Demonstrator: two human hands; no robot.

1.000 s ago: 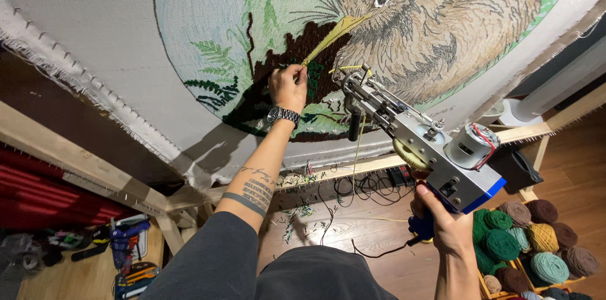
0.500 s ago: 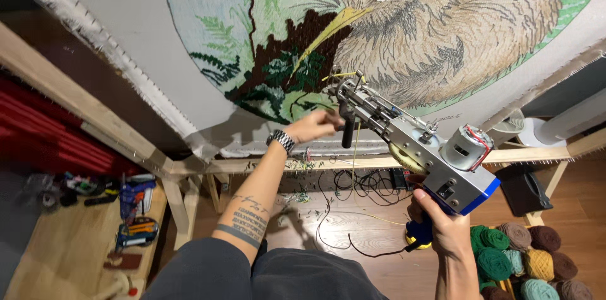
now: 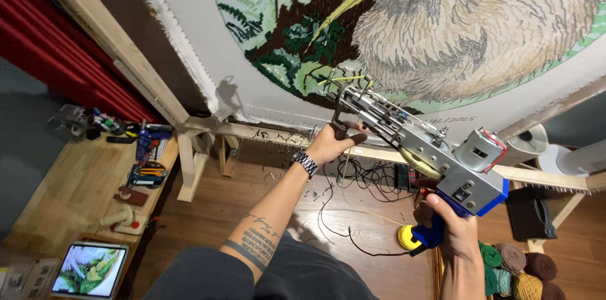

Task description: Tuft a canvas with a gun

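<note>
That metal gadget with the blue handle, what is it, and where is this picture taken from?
The picture comes from a camera on the person's head, looking down at their own arms. The gadget looks like a hand-held tufting gun fed by yellow yarn. The right hand grips its blue handle; the left hand holds its front grip. It points at a stretched cloth on a wooden frame, bearing a yarn picture of a brown bird. A tablet lies on the side table, yarn balls lower right.
</note>
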